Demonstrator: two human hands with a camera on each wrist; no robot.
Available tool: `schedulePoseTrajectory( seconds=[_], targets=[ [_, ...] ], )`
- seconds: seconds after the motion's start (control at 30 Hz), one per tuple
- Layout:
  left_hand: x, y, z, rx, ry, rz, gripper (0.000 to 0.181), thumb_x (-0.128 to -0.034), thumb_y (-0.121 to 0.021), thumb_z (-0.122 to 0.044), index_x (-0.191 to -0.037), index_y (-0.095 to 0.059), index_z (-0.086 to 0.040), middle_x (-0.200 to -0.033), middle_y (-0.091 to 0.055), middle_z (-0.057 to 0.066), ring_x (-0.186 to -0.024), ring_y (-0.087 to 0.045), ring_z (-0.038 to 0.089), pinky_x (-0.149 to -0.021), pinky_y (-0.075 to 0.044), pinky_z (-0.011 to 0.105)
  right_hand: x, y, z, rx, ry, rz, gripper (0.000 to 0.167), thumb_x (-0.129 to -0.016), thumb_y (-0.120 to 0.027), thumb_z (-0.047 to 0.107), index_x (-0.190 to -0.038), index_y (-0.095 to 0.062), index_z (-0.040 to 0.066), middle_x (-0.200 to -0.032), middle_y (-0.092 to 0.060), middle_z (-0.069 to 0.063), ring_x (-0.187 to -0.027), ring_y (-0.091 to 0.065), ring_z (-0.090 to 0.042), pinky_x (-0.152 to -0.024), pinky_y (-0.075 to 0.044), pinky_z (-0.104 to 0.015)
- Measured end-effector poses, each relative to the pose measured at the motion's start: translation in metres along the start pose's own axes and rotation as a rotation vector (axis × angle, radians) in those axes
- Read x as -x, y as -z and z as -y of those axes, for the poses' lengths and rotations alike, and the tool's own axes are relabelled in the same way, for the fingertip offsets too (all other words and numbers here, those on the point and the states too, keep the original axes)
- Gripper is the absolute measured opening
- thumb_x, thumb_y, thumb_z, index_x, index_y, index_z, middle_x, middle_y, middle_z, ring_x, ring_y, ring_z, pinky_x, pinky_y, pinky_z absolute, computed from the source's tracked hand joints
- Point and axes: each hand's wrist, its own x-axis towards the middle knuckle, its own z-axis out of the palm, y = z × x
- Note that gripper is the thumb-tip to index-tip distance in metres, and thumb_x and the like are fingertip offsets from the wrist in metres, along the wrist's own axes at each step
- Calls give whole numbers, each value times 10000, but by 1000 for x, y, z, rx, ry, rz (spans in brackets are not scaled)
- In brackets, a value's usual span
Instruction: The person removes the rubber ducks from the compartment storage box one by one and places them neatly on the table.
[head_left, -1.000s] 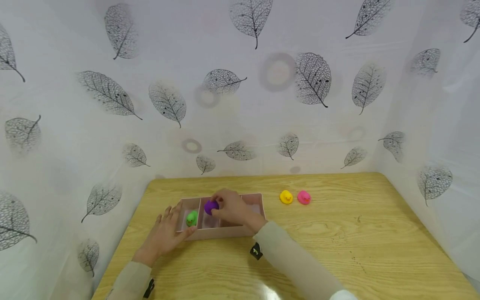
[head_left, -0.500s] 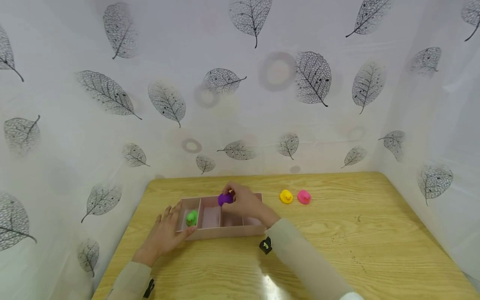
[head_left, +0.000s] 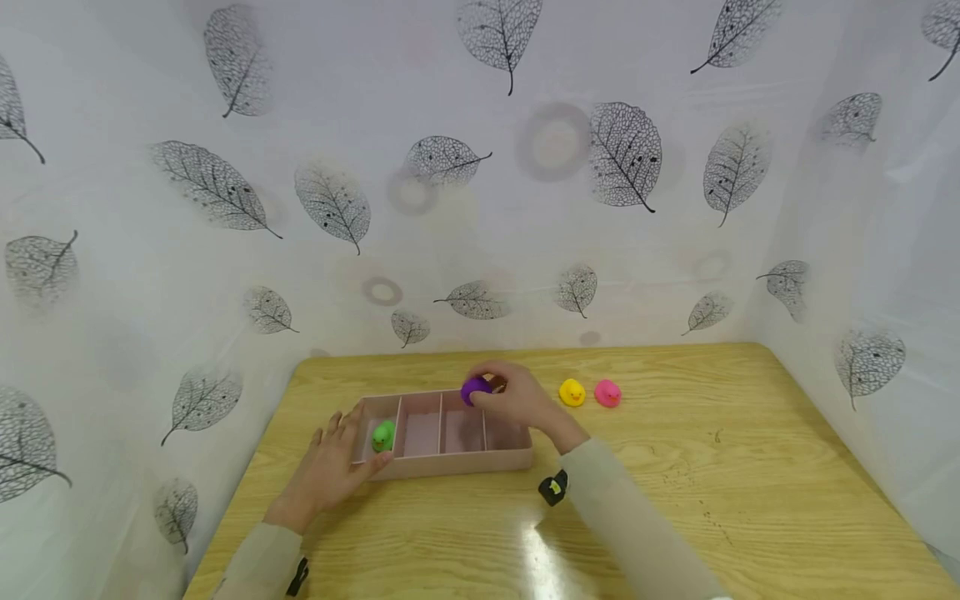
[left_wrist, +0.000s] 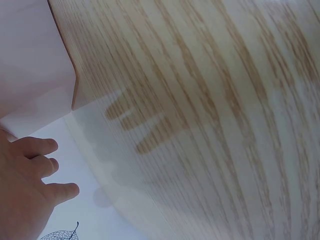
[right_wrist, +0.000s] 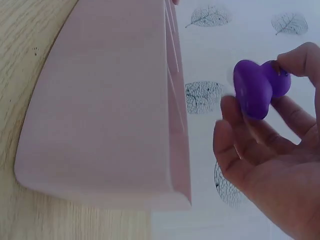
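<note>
A pink box (head_left: 450, 463) with four side-by-side compartments stands on the table; a green duck (head_left: 383, 435) sits in its leftmost one. My left hand (head_left: 324, 468) rests on the box's left end, thumb at the front edge and fingers spread over the left side. Above the back of the box, toward its right part, my right hand (head_left: 517, 398) pinches a purple duck (head_left: 475, 390) between thumb and fingers. The right wrist view shows the purple duck (right_wrist: 253, 89) raised clear of the box wall (right_wrist: 100, 110), held in my right hand (right_wrist: 275, 165).
A yellow duck (head_left: 572, 392) and a pink duck (head_left: 607, 393) sit side by side on the wooden table (head_left: 675, 500), right of the box. Behind and at both sides hangs a white curtain (head_left: 495, 225) with leaf prints.
My right hand has carried the purple duck to the right, from over the second compartment to over the third and fourth. My left hand, the box and the other ducks have stayed put.
</note>
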Motion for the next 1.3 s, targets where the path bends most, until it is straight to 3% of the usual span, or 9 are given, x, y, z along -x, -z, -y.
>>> schedulePoseTrajectory(
  seconds=[0.13,0.27,0.6,0.73,1.0,1.3],
  targets=[
    [0,0,1,1,5,7,988,-1013,-584,-601,-1678,-158,-7,-1662,-358,284,-1512,-322,591,-1199,-254,787,5,7,-5,-64,-31,-15,280,-924,-727,143,-1202,-742,118,-1193,-746,-128,-917,-675,-192,-841,-598,-312],
    [-1,0,1,2,9,14,990,-1013,-585,-603,-1679,-156,-8,-1663,-360,279,-1515,-321,586,-1203,-252,783,8,12,-9,-96,-34,-34,287,-933,-729,124,-1218,-737,91,-1238,-736,-158,-1015,-698,-219,-926,-615,-357],
    [1,0,1,-2,9,14,996,-1012,-584,-607,-1678,-154,-3,-1669,-350,279,-1514,-325,585,-1199,-259,785,18,26,-16,-111,-71,-50,440,-889,-772,56,-1319,-678,49,-1276,-705,-207,-1112,-701,-297,-974,-617,-407],
    [1,1,1,4,11,20,996,-1014,-580,-609,-1679,-149,-6,-1672,-345,277,-1521,-311,584,-1204,-250,784,21,32,-24,-76,-68,-86,436,-892,-763,60,-1317,-671,22,-1245,-715,-229,-1084,-714,-303,-935,-625,-384],
    [1,1,0,4,14,33,993,-1018,-574,-611,-1680,-148,-6,-1686,-321,269,-1529,-293,584,-1215,-234,777,32,51,-40,40,-58,-152,379,-884,-787,79,-1253,-701,50,-1116,-733,-185,-870,-664,-222,-708,-564,-267],
    [1,1,0,0,17,31,997,-1017,-573,-614,-1679,-145,-4,-1683,-319,273,-1531,-292,581,-1219,-231,772,47,81,-53,71,-61,-204,417,-925,-771,73,-1319,-636,42,-1228,-717,-180,-1019,-631,-238,-792,-560,-270]
  ],
)
